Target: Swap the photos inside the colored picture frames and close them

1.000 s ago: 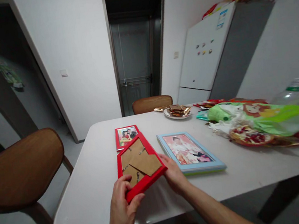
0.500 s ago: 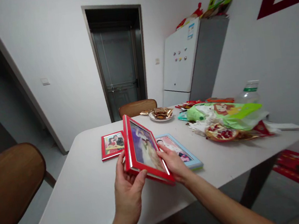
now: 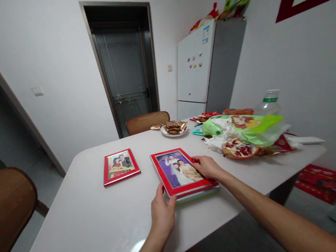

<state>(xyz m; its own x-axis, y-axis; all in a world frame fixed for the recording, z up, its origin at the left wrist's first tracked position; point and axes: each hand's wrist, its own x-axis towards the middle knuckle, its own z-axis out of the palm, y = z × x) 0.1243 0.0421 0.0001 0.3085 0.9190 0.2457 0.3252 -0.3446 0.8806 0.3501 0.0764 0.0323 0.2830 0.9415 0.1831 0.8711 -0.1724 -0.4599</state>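
Note:
A large red picture frame (image 3: 188, 189) with a wedding photo lies over the light blue picture frame (image 3: 198, 196), of which only the near edge shows. My left hand (image 3: 163, 210) grips the red frame's near left corner, thumb on its front edge. On the opposite side, my right hand (image 3: 208, 167) holds the right edge, its fingertips reaching over the border. A smaller red picture frame (image 3: 122, 180) with a photo of two people lies flat to the left, apart from both hands.
Past the frames stands a plate (image 3: 165, 133) of wrapped snacks. To the right are an opened pomegranate (image 3: 240, 150), a green plastic bag (image 3: 254, 127) and a clear bottle (image 3: 268, 105). Wooden chairs stand at the left (image 3: 9, 215) and the far side (image 3: 147, 122) of the white table (image 3: 107, 227).
The large red frame has gone from raised and tilted to lying on top of the blue frame. Both hands moved right with it and still hold its edges.

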